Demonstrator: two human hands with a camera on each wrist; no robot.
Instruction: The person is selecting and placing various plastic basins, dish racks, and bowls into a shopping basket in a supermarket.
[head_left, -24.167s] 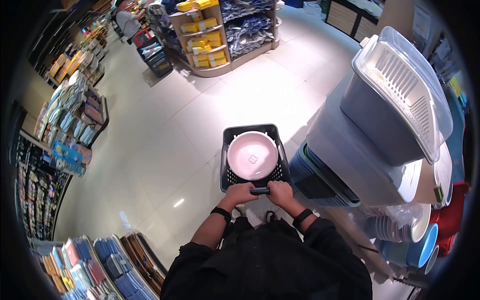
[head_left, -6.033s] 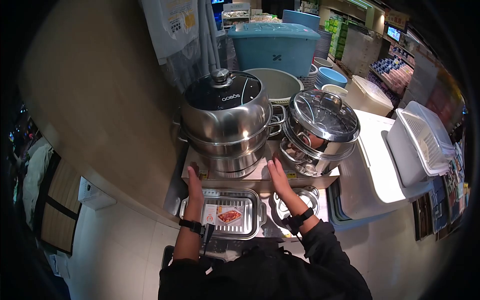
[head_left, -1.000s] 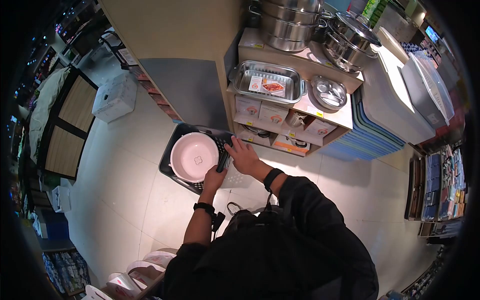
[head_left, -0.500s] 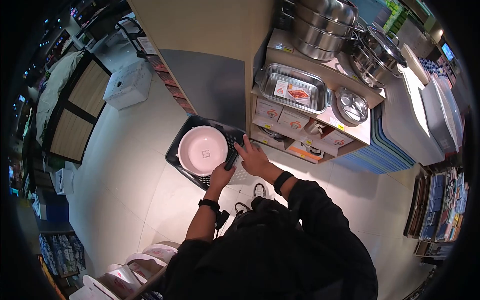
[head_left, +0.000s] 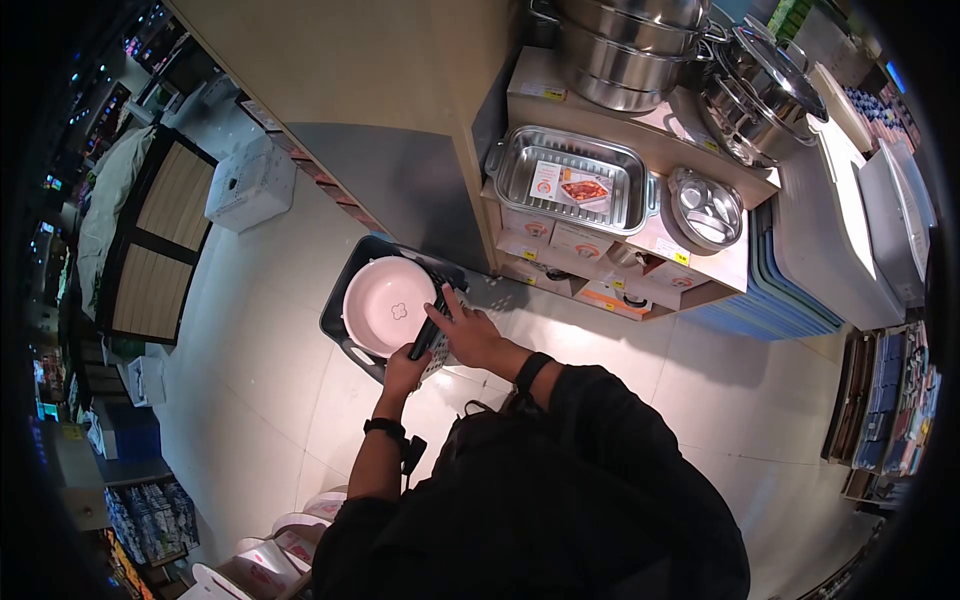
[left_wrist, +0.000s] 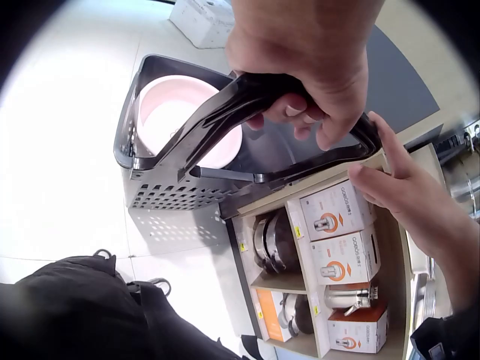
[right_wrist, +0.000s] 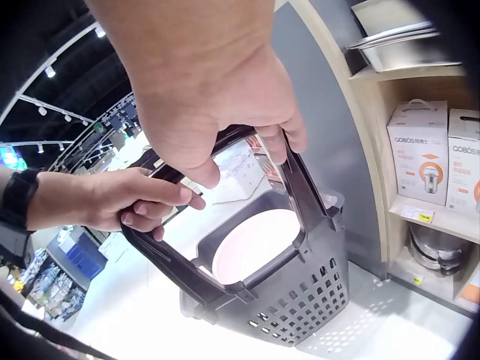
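Note:
A black perforated shopping basket stands tilted in front of me, with a round pink basin inside it. My left hand grips one end of the basket's black handle; its fingers wrap round the bar in the left wrist view. Towards the handle's other end, my right hand touches the bar with its fingers extended and spread. The right wrist view shows those fingers over the handle's corner and the thumb apart from them, near the left hand. Beneath both hands, the basket's holed side faces me.
Right of the basket, a wooden shelf unit bears a steel roasting pan, a round divided steel dish and steamer pots. Boxed goods fill its lower level. A grey-and-wood panel borders the basket. A white box sits left.
Earlier, both hands gripped the handle, then were raised open beside the steel pots. Over the last second the left hand keeps its grip; basket and hands shift slightly left in view since half a second ago.

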